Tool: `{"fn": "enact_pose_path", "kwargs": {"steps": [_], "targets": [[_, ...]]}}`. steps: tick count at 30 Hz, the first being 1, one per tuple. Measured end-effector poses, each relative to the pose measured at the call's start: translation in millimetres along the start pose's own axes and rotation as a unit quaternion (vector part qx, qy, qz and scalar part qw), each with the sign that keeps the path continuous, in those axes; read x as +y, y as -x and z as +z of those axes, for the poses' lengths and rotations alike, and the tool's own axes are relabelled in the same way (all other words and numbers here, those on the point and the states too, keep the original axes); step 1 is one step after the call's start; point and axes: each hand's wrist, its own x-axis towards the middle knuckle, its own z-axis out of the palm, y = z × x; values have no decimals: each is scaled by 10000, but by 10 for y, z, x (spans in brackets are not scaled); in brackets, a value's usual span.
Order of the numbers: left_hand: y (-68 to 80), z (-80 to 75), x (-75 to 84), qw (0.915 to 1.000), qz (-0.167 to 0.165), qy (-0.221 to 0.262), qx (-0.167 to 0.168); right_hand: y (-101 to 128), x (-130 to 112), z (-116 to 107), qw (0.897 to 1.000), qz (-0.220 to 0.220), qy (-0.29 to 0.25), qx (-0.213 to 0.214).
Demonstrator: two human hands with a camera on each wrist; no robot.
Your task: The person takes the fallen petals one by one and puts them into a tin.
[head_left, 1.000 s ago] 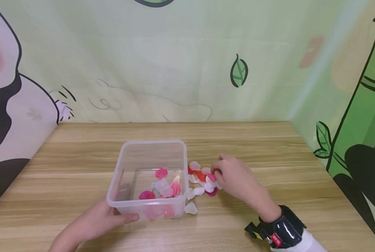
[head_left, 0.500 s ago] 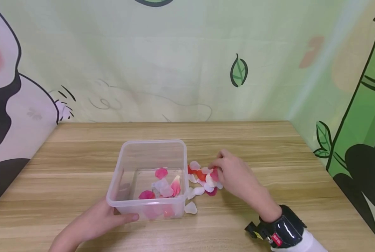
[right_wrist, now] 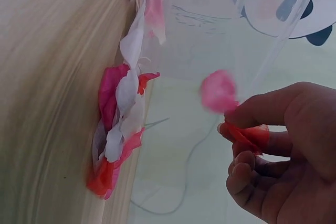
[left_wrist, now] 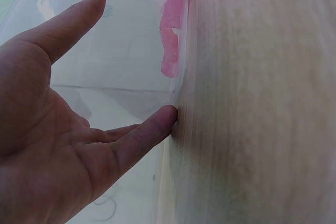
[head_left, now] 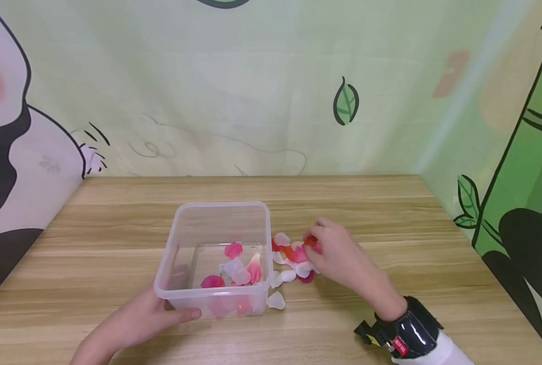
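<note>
left hand (head_left: 139,319): grip spread, resting against plastic box (head_left: 225,205) | right hand (head_left: 341,253): grip closed, pinching red petal (right_wrist: 254,136), pink petal (right_wrist: 219,92) at fingertips | box upright on tabletop (head_left: 366,203), beside petal pile (head_left: 294,263)

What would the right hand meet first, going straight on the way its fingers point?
Probably the loose petals on the table, between the right hand and the clear box; the hand's height above them is hard to judge.
</note>
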Motion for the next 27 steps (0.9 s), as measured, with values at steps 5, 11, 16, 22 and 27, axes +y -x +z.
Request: {"fn": "enact_pose_path", "kwargs": {"steps": [5,11,16,22,27], "targets": [[-11,4,2,9999,-64,-93,56,-5,1,20,10000,64,17,7],[-7,-1,1,9998,-49,-212,50,-13,13,43,10000,-57,62,43],[-12,-4,-17,9999,52,-96,18,-14,28,52,9996,-278,33,102],[-6,0,-14,9999,125,-78,14,-12,22,42,9998,-107,92,144],[-4,-8,-5,9999,111,-91,26,-16,21,41,9996,60,276,49]]}}
